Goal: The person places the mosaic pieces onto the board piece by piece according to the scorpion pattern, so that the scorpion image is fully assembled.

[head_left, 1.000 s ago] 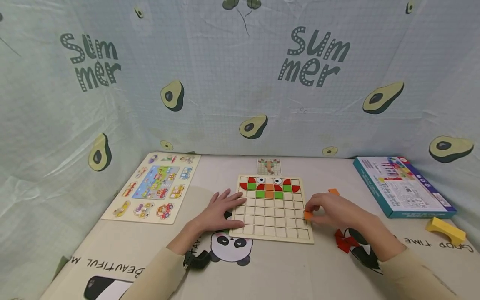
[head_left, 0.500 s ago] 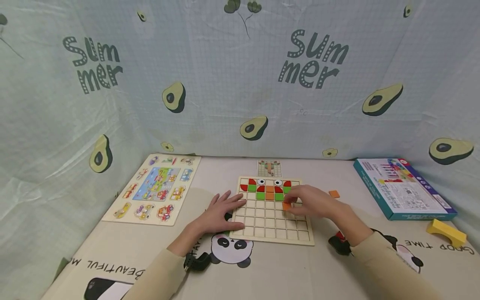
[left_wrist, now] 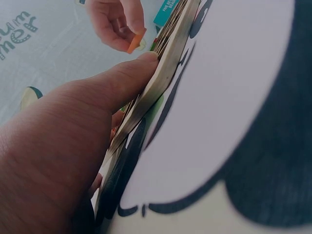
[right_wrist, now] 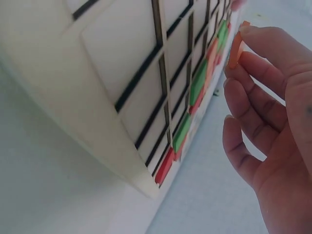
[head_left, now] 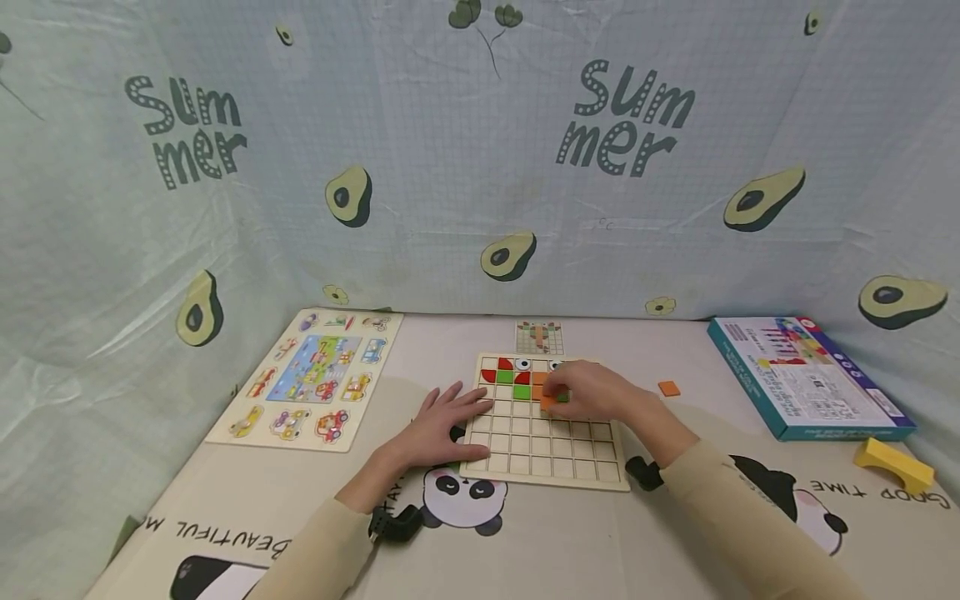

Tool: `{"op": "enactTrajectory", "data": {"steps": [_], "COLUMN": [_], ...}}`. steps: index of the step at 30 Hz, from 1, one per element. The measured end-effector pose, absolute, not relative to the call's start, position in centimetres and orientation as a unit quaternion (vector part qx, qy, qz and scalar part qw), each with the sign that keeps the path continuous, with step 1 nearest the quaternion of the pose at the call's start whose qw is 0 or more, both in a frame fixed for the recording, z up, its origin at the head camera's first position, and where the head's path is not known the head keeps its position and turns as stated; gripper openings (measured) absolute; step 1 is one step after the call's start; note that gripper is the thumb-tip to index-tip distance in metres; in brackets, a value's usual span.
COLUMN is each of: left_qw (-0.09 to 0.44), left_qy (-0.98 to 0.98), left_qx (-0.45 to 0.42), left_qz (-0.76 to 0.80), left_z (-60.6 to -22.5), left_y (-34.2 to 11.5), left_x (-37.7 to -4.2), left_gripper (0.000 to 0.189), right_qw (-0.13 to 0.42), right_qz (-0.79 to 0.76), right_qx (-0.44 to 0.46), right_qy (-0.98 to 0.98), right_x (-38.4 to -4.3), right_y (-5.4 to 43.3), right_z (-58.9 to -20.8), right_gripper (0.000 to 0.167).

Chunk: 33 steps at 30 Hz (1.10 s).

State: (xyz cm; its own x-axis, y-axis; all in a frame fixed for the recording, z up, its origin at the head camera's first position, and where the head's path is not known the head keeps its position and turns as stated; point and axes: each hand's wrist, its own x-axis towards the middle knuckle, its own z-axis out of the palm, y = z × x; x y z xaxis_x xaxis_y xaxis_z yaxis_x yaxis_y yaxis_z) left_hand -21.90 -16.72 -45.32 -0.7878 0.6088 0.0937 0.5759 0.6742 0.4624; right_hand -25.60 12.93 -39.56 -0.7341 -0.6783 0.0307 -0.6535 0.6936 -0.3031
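Observation:
A wooden grid board (head_left: 532,446) lies in the middle of the table, its far rows filled with red, green and orange tiles and round eye tiles. My right hand (head_left: 588,390) pinches an orange square tile (right_wrist: 237,46) between thumb and fingertips, close over the board just below the orange column. Part of the tile pattern is hidden behind that hand. My left hand (head_left: 438,425) rests on the board's left edge with fingers spread; in the left wrist view its thumb (left_wrist: 129,75) lies along the rim.
A small pattern card (head_left: 538,337) lies behind the board. Another orange tile (head_left: 669,388) is to the right. A teal box (head_left: 810,379) and a yellow arch block (head_left: 892,465) stand farther right. At left are a picture puzzle board (head_left: 303,379) and a phone-like black-and-white shape (head_left: 213,577).
My right hand has carried the orange tile leftward from the board's right edge to over its middle column. The left hand has stayed in place.

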Motion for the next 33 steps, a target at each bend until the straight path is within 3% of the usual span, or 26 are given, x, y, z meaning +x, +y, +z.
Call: {"op": "enactTrajectory", "data": {"steps": [33], "left_qw": [0.044], "left_qy": [0.913], "left_qx": [0.322], "left_qz": [0.246], "left_z": [-45.1], "left_y": [-16.7], "left_x": [-21.9], "left_gripper": [0.075], "right_qw": [0.054], "right_qz": [-0.117], "right_qx": [-0.357], "right_qy": [0.925], "right_x": [-25.5], "right_y": [11.0], "right_z": [-40.3], "right_gripper": [0.017]}}
